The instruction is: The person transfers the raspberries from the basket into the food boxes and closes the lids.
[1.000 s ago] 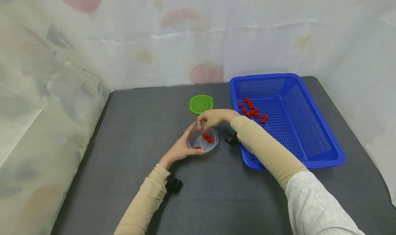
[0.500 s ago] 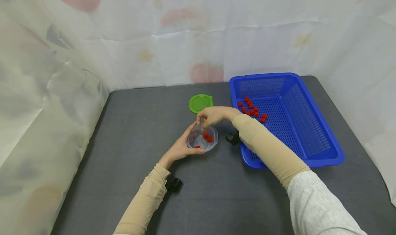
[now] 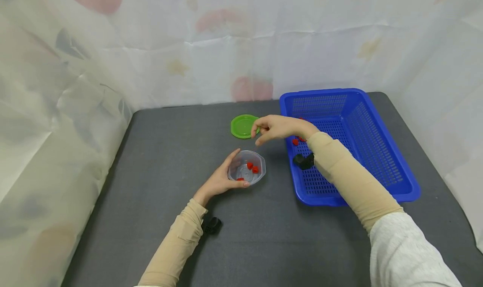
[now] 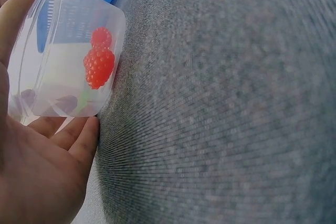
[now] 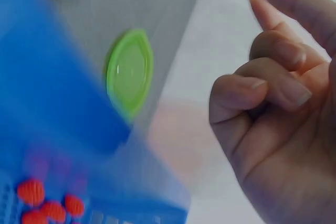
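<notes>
My left hand (image 3: pixel 216 181) holds a small clear plastic container (image 3: pixel 246 156) on the table, thumb on the near side and fingers round the far side. Several red raspberries (image 4: pixel 98 67) lie in the bottom of it, seen through the wall in the left wrist view. My right hand (image 3: pixel 282 127) is raised near the left rim of a blue basket (image 3: pixel 362 152), holding nothing; its thumb and index finger stand apart and the other fingers curl loosely. More raspberries (image 5: pixel 52 211) lie in the basket, mostly hidden by the right hand and forearm in the head view.
A green lid (image 3: pixel 241 126) lies flat on the dark grey table (image 3: pixel 162 161) behind the container, partly overlapped by the right fingertips in the head view. Patterned white sheeting (image 3: pixel 151 69) hangs behind and along the sides.
My right hand has risen away from over the container and moved right and back toward the basket. The left hand and container have stayed in place.
</notes>
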Available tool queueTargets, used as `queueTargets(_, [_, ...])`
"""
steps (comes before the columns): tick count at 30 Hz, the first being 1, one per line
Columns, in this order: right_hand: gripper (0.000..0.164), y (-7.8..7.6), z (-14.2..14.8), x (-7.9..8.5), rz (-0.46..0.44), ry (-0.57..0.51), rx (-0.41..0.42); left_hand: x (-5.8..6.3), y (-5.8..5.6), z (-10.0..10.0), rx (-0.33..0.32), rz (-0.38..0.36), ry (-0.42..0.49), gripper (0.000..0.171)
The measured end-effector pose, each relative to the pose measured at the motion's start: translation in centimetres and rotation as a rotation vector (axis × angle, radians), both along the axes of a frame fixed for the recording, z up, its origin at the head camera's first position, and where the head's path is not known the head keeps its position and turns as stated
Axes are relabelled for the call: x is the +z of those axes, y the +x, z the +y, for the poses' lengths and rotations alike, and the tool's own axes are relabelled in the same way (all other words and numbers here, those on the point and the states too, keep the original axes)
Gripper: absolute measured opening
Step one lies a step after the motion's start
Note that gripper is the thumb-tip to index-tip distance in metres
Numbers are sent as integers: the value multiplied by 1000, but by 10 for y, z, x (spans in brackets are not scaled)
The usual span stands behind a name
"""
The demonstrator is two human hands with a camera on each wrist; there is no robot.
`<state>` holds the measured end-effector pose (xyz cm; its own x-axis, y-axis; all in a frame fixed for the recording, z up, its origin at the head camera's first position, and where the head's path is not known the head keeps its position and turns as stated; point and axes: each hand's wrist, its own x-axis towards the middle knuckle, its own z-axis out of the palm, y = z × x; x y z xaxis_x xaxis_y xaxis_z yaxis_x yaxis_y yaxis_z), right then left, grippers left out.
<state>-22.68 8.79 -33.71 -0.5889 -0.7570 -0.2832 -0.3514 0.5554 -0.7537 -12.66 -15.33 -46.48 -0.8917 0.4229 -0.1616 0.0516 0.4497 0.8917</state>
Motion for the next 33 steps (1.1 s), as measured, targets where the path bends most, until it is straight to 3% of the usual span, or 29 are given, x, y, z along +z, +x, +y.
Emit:
queueTargets(8, [28,-2,46,7,51,-41,-222,-2,-1,0,2,7,9,106])
queueTargets(12, [28,-1,67,5,69,-63,-294,-2,-1,0,6,12,4,107])
queueTargets(24, [31,0,110,-22,80,-67,-450,-1,0,-1,6,30,6,109])
queueTargets(33, [32,-5,128,-43,96,8,-489,-2,-1,0,8,34,-2,108])
